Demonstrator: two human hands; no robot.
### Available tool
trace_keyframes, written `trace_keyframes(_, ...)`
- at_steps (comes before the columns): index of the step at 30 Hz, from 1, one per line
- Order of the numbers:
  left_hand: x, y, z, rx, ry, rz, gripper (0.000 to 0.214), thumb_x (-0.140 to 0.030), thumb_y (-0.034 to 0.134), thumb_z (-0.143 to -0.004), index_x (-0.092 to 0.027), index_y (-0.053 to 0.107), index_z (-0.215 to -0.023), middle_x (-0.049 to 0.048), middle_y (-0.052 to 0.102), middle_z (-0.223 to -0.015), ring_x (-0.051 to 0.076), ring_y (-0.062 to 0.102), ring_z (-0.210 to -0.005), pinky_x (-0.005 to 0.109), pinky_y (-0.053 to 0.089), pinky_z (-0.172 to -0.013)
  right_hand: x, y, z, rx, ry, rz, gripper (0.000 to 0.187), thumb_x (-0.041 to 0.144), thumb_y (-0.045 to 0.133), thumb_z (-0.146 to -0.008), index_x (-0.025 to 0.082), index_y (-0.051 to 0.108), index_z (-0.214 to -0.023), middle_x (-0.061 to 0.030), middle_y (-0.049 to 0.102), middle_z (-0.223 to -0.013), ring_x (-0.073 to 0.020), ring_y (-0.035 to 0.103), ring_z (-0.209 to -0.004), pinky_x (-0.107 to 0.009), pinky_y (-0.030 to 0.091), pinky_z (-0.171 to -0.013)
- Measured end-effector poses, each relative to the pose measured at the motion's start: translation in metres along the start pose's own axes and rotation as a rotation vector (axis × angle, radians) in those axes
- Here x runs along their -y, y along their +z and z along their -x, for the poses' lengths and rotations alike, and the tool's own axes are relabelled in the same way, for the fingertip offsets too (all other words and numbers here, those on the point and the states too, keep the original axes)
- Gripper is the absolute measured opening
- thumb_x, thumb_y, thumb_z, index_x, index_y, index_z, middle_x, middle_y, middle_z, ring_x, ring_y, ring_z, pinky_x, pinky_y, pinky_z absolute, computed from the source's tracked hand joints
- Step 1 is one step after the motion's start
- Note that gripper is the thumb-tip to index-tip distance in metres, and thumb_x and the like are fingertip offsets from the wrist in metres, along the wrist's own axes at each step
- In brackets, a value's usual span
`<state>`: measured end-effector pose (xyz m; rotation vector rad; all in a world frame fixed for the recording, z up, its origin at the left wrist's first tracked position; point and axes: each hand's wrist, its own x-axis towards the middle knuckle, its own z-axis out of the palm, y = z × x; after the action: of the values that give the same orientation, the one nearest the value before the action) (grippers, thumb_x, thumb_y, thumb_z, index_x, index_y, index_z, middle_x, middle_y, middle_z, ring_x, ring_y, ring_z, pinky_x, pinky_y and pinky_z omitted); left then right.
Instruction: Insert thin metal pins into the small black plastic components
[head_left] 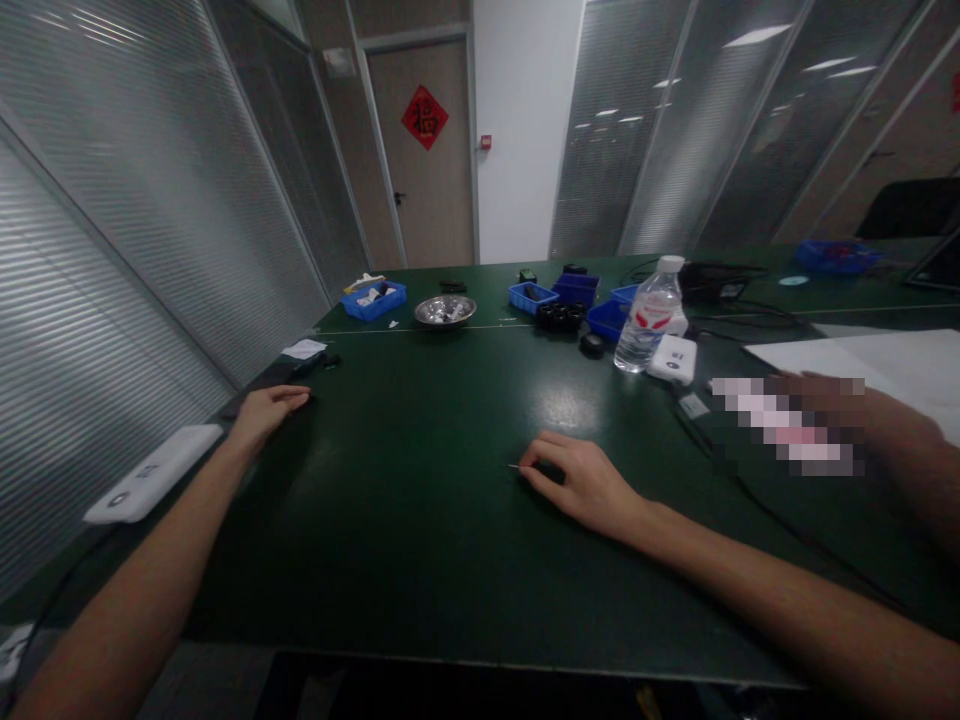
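My right hand [574, 480] rests over the dark green table [405, 540], thumb and forefinger pinched on a thin, pale, pin-like piece [514, 466]. Its tip points left; the rest is hidden in my fingers, and its kind is too small to make out. My left hand [266, 415] lies by the table's left side with its fingers stretched forward and nothing visible in them. Just beyond it are a white paper slip [305, 349] and small dark items [330, 361]. A white power-bank-like box [154, 474] lies beside my left forearm.
At the back stand a round metal dish [445, 312], a blue basket [375, 299] with small items, and several blue trays [576, 290]. A water bottle [649, 315] stands right, beside a white box [673, 358]. Another person's hand [877, 405] is at far right, near a cable [780, 515].
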<state>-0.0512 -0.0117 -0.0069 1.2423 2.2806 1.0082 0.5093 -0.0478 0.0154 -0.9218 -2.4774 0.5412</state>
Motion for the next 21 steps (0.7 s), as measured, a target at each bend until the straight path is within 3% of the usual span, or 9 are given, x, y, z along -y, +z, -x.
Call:
trace_keyframes(3, 0.0, 0.0, -0.001, 0.027, -0.05, 0.108, 0.044, -0.038, 0.076, -0.072, -0.015, 0.078, -0.109, 0.0104, 0.078, -0.102, 0.023, 0.068, -0.084, 0.026, 0.05, -0.061, 0.0, 0.0, 0.0, -0.003, 0.001, 0.003, 0.016, 0.031, 0.056, -0.1, 0.022, 0.068, -0.099, -0.004, 0.066, -0.099, -0.0154, 0.062, -0.078, -0.029, 0.048, -0.069)
trace_keyframes(10, 0.002, -0.003, -0.005, 0.063, -0.009, 0.158, 0.038, -0.034, 0.079, -0.065, -0.015, 0.079, -0.098, 0.0114, 0.076, -0.113, 0.023, 0.068, -0.094, 0.025, 0.054, -0.068, -0.003, 0.003, 0.001, -0.016, -0.012, -0.004, 0.016, 0.032, 0.056, -0.1, 0.022, 0.068, -0.098, -0.0036, 0.066, -0.099, -0.0153, 0.062, -0.078, -0.029, 0.048, -0.07)
trace_keyframes(21, -0.019, -0.005, 0.002, 0.037, -0.056, 0.141, 0.022, -0.029, 0.078, -0.068, -0.014, 0.079, -0.085, 0.0108, 0.076, -0.114, 0.025, 0.067, -0.097, 0.026, 0.052, -0.066, -0.002, 0.001, -0.001, -0.008, -0.004, 0.002, 0.016, 0.031, 0.056, -0.099, 0.022, 0.069, -0.099, -0.0039, 0.066, -0.099, -0.0157, 0.062, -0.078, -0.029, 0.048, -0.069)
